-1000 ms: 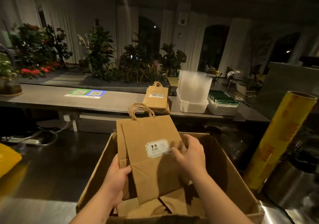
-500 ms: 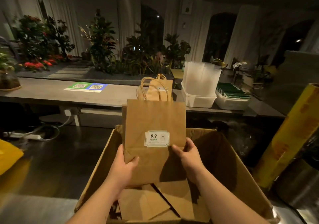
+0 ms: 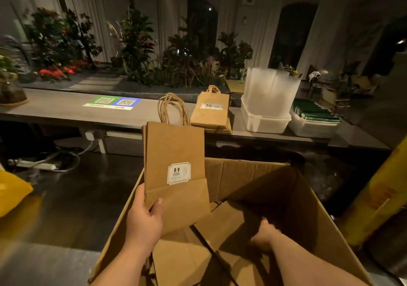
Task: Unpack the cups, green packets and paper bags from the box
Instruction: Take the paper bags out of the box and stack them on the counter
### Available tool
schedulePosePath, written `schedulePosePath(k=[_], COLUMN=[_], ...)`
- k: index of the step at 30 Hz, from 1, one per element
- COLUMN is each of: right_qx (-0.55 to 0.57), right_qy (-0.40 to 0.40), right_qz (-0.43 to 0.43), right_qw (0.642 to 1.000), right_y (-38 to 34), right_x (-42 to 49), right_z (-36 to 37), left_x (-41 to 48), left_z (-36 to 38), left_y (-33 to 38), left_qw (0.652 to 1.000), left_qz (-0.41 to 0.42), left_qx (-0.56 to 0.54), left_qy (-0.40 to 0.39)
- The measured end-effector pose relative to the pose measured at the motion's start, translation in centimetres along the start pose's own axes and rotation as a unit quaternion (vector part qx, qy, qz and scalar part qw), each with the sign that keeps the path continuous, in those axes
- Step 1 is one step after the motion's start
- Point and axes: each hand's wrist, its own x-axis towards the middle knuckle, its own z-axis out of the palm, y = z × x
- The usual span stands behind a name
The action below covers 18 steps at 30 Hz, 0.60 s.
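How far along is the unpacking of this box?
Mostly done, it seems. On the counter sit a stack of paper bags, cups in a white tub and green packets in a second tub. In hand: the left hand holds a bundle of bags up over the box, while the right hand reaches inside; its grip is too blurred to judge. Left: flat bags lying on the box floor.

Box near you, counter beyond it.
Your left hand (image 3: 143,224) holds a bundle of paper bags (image 3: 176,153) upright over the cardboard box's (image 3: 264,175) left wall; your right hand (image 3: 263,235) is down inside, above the loose paper bags (image 3: 220,226). On the far counter (image 3: 55,111), left to right: QR-code sheet (image 3: 112,103), paper bag stack (image 3: 210,114), tub of cups (image 3: 266,122), tub of green packets (image 3: 312,127).
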Motion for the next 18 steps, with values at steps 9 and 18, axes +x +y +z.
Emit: schedulePosePath(k=[9, 18], right_qx=[-0.054, 0.065], right_qy=[0.111, -0.037], right_qz=[-0.009, -0.22], right_qw=[0.992, 0.973], right_y=[-0.1, -6.4], right_x=[-1.2, -12.2], right_z=[-1.5, -6.8], left_x=[-0.1, 0.0], left_z=[-0.1, -0.1], left_y=[0.2, 0.5], left_qw=[0.999, 0.997], left_qz=[-0.041, -0.068], left_qx=[0.009, 0.024], left_qy=[-0.013, -0.007])
